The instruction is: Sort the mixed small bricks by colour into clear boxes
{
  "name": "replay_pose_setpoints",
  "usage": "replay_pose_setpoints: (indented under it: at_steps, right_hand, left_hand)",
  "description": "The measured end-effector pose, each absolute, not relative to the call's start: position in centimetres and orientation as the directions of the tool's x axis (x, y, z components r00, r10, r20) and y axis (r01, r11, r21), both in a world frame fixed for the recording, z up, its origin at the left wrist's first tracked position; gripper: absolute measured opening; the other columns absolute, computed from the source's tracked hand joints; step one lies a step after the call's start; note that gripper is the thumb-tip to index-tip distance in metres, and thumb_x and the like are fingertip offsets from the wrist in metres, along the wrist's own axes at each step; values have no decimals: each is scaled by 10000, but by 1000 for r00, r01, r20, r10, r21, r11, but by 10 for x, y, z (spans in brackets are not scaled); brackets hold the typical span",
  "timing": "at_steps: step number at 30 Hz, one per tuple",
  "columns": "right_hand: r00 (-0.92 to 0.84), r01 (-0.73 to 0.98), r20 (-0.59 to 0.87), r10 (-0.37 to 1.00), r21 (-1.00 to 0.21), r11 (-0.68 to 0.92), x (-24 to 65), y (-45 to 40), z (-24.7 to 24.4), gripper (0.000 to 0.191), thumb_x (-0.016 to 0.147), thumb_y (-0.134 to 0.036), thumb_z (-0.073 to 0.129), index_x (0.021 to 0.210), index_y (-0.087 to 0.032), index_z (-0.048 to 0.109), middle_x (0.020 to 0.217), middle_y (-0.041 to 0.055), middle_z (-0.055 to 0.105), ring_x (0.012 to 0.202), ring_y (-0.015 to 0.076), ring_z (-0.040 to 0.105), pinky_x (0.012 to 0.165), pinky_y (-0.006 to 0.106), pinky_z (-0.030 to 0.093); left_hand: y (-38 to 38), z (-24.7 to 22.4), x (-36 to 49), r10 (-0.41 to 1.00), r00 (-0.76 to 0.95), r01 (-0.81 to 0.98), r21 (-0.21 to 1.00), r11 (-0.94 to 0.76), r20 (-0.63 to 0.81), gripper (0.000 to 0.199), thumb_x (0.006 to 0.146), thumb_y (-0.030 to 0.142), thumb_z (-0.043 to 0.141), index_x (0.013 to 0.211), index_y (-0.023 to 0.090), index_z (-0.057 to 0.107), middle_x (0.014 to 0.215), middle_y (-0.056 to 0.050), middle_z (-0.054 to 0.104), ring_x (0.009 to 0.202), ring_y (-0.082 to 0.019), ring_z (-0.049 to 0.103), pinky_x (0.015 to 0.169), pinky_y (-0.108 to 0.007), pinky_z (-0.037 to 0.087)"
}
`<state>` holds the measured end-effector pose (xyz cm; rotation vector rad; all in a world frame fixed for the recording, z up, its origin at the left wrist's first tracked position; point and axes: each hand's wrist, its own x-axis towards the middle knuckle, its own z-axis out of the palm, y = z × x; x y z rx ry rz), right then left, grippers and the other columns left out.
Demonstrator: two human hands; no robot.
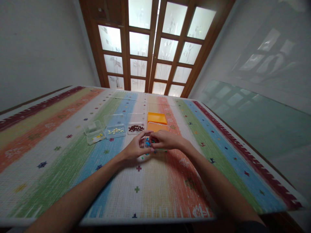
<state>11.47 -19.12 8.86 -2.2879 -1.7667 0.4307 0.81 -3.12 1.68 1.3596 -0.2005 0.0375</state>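
Note:
My left hand (135,147) curves round the left side of a small clear plastic box, thumb at the near side and fingers at the far side. Small blue pieces (147,141) lie inside the box, with some green among them. Over the box, my right hand (167,139) has its fingers bent down and pressed together among the pieces; whatever they pinch is hidden. A tiny green piece (142,158) lies on the cloth just in front of my left thumb. Much of the box is covered by both hands.
Behind my hands stand an open orange box (156,117), a clear box of dark brown pieces (136,128), one of cream pieces (116,131) and one of yellow pieces (97,137). A striped cloth (155,187) covers the table. A glass sheet (255,129) leans at the right wall.

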Motion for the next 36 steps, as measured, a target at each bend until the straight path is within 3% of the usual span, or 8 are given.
replay_pose_setpoints:
  at_steps: [12, 16, 19, 24, 26, 29, 33, 36]
  right_hand:
    - [233, 949, -8, 972, -218, -230, 111, -195, 95, 118, 888, -205, 662, 990, -164, 705, 800, 31, 669, 673, 130, 521, 615, 239, 316]
    - [215, 938, 132, 968, -304, -167, 111, -204, 99, 205, 869, -169, 626, 1066, -165, 682, 781, 6, 658, 636, 111, 508, 617, 232, 334]
    - [230, 911, 218, 949, -390, -131, 108, -215, 104, 124, 840, -177, 618, 941, -145, 682, 661, -26, 584, 568, 94, 467, 572, 224, 317]
    - [244, 817, 116, 963, -559, -140, 101, -234, 108, 79, 845, -219, 631, 838, -152, 673, 598, -45, 558, 530, 83, 484, 543, 207, 343]
    - [233, 826, 30, 972, -534, -182, 99, -238, 103, 79, 852, -217, 652, 872, -151, 690, 637, -30, 601, 559, 92, 517, 568, 212, 367]
    - [247, 889, -34, 969, -390, -240, 96, -239, 87, 57, 852, -178, 670, 885, -150, 707, 732, 11, 660, 642, 121, 562, 616, 232, 383]
    - [266, 925, -1, 964, -280, -255, 95, -236, 62, 120, 842, -83, 621, 897, -157, 697, 894, 59, 697, 792, 157, 613, 698, 249, 423]
    - [278, 936, 66, 958, -244, -255, 95, -233, 51, 112, 877, -118, 599, 936, -159, 685, 996, 86, 693, 883, 179, 621, 763, 273, 451]
  left_hand:
    - [-32, 20, 7, -54, 986, -141, 964, 227, 157, 651, 647, 149, 865, 1230, 242, 591, 1295, -108, 598, 1057, -228, 661, 931, -420, 537]
    - [-30, 22, 8, -44, 986, -152, 968, 200, 164, 650, 649, 172, 866, 1236, 247, 596, 1252, -106, 620, 1068, -252, 667, 954, -468, 533]
    - [-28, 23, 9, -4, 986, -163, 973, 164, 166, 657, 657, 196, 864, 1252, 235, 588, 1315, -130, 592, 1117, -272, 651, 984, -491, 525]
    - [-25, 23, 12, 144, 970, -208, 975, 76, 196, 643, 655, 216, 858, 1238, 231, 586, 1315, -136, 595, 1124, -285, 648, 1013, -509, 518]
    - [-24, 23, 13, 193, 962, -208, 977, 50, 195, 636, 657, 215, 850, 1234, 231, 584, 1301, -130, 602, 1127, -286, 647, 1027, -510, 510]
    - [-23, 24, 14, 229, 955, -204, 978, 46, 188, 644, 660, 213, 837, 1247, 227, 572, 1291, -122, 604, 1146, -280, 638, 1055, -510, 489]
    - [-24, 26, 13, 233, 953, -211, 976, 50, 194, 645, 659, 212, 834, 1244, 217, 563, 1283, -120, 605, 1159, -264, 629, 1084, -510, 461]
    - [-24, 26, 12, 239, 953, -204, 978, 43, 188, 635, 668, 212, 830, 1245, 231, 565, 1282, -113, 607, 1133, -256, 639, 1074, -521, 465]
